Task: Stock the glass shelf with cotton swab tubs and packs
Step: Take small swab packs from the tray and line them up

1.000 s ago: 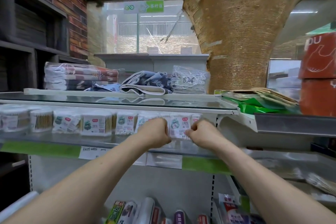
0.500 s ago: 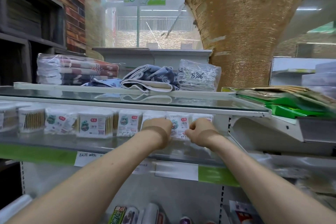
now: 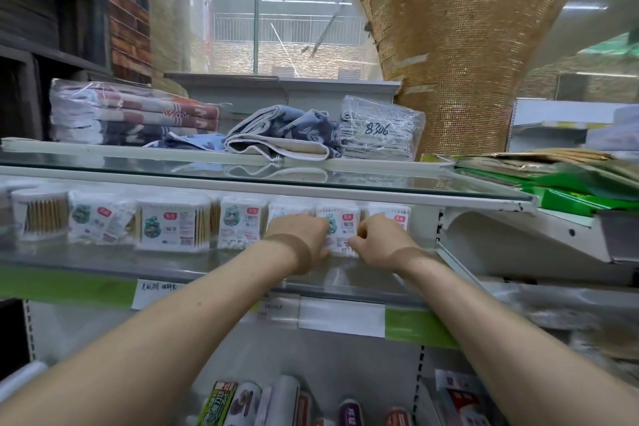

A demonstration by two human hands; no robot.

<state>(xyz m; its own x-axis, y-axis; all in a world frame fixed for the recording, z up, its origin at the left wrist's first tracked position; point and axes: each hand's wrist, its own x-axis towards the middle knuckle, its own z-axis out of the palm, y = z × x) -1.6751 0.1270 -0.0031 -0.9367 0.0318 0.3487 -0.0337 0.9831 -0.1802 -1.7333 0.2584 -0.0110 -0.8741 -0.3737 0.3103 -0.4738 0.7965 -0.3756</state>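
Glossy glass shelf [image 3: 138, 263] — clear-plastic swab packs [image 3: 337, 228].

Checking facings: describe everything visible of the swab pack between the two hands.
The swab pack is clear plastic with a white label, a red tag and a green picture. It stands upright, label forward, on the glass shelf, near the row's right end. The left hand holds its left edge; the right hand pinches its lower right corner.
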